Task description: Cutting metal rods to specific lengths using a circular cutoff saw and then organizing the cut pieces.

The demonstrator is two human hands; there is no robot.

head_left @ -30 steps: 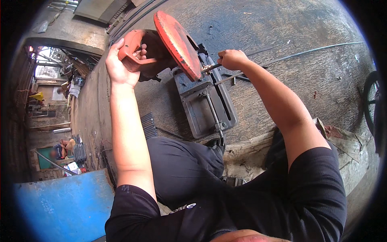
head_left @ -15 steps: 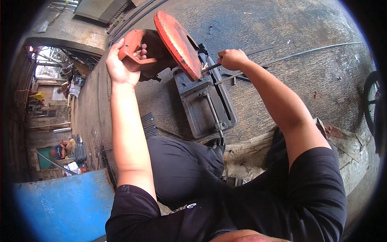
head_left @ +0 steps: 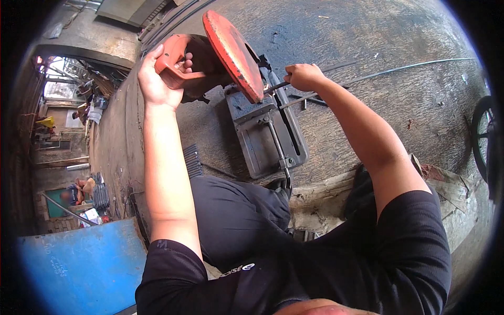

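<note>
- Left hand (head_left: 160,88): grip wrapped round the orange handle (head_left: 177,51) of the saw (head_left: 242,108).
- Right hand (head_left: 306,77): grip closed on a dark rod (head_left: 276,87), its end by the red guard (head_left: 233,55).
- The saw stands on the floor (head_left: 394,121).
- Short rods (head_left: 192,160) lie between left forearm (head_left: 164,157) and saw.

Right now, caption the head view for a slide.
Left hand around an orange machine handle, right hand gripping a dark rod.

Rough and chipped, that orange round metal guard (head_left: 231,50) at twelve o'clock; smooth, that orange plastic loop handle (head_left: 170,50) at eleven!
</note>
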